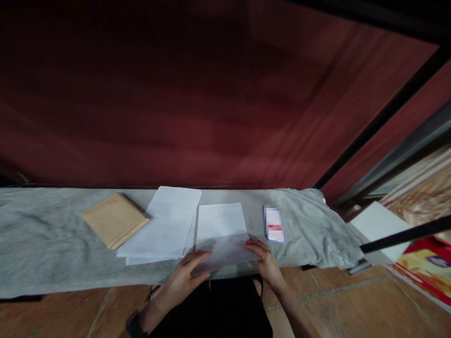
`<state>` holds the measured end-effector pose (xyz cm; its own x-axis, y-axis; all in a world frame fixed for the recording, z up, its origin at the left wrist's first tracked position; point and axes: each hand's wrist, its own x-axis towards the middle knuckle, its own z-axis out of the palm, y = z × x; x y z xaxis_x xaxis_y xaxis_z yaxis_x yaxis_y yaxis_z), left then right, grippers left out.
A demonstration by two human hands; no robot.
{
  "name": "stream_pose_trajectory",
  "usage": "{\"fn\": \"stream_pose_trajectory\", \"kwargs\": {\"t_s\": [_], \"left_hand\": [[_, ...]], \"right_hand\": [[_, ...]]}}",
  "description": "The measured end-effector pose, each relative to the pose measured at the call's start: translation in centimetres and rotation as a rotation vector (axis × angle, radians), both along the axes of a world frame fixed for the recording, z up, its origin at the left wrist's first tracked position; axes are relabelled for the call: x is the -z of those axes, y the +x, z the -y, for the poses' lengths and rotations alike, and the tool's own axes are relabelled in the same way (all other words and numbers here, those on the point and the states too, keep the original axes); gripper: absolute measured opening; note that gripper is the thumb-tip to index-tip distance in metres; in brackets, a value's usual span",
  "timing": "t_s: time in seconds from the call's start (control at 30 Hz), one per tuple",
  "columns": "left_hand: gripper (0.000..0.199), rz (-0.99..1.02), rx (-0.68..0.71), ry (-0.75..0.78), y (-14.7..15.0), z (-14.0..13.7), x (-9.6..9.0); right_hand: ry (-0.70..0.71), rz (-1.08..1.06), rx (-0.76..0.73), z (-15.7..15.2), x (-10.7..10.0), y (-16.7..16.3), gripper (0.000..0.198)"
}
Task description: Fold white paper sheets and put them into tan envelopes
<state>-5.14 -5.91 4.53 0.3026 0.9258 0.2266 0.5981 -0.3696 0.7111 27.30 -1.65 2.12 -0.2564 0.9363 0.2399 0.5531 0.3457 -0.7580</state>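
Note:
A white sheet of paper [221, 225] lies in front of me on the grey cloth, its near part shaded and raised or bent between my hands. My left hand [192, 272] grips its near left edge between thumb and fingers. At the near right edge my right hand [263, 258] holds the same sheet, fingers curled over it and the thumb hidden. Just left of it, a loose stack of white paper [169, 225] is fanned slightly out of line. A bundle of brown envelopes [114, 219] touches that stack at the far left.
Grey cloth [45, 239] covers the long narrow table, wrinkled at the right end. A pixelated white and red item [274, 224] rests right of the sheet. Behind the table hangs a dark red curtain [211, 117]. A black bar [380, 117] and a red-yellow box [426, 265] stand at right.

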Motion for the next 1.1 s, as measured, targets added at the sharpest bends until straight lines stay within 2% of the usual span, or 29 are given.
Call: {"fn": "stream_pose_trajectory", "kwargs": {"t_s": [0.07, 0.23, 0.3, 0.4, 0.5, 0.67, 0.83, 1.1], "left_hand": [[0.049, 0.077, -0.081, -0.089, -0.6, -0.3, 1.2], [0.063, 0.263, -0.190, -0.206, -1.2, -1.5, 2.4], [0.060, 0.262, -0.262, -0.232, -1.0, -2.2, 2.5], [0.042, 0.224, -0.377, -0.244, -0.3, -3.4, 2.3], [0.034, 0.213, -0.409, -0.241, 0.5, -4.3, 1.8], [0.047, 0.191, -0.475, -0.240, 1.3, -5.2, 1.3], [0.058, 0.130, -0.503, -0.230, 1.7, -5.8, 1.9], [0.062, 0.055, -0.487, -0.200, 1.7, -6.3, 2.8]], "right_hand": [[0.016, -0.036, 0.010, 0.0, -0.1, -0.3, 0.049], [0.027, -0.143, 0.074, 0.1, -0.7, -0.5, 0.022], [-0.018, -0.181, 0.149, 0.1, -1.1, -0.7, 0.025], [-0.079, -0.214, 0.211, -0.4, -1.5, -1.4, 0.034], [-0.079, -0.213, 0.229, -1.1, -1.6, -2.1, 0.036], [-0.082, -0.157, 0.298, -1.8, -0.4, -2.9, 0.048], [-0.042, -0.004, 0.377, -1.9, 1.1, -3.4, 0.056], [0.053, 0.233, 0.385, -1.9, 2.4, -3.8, 0.054]]}}
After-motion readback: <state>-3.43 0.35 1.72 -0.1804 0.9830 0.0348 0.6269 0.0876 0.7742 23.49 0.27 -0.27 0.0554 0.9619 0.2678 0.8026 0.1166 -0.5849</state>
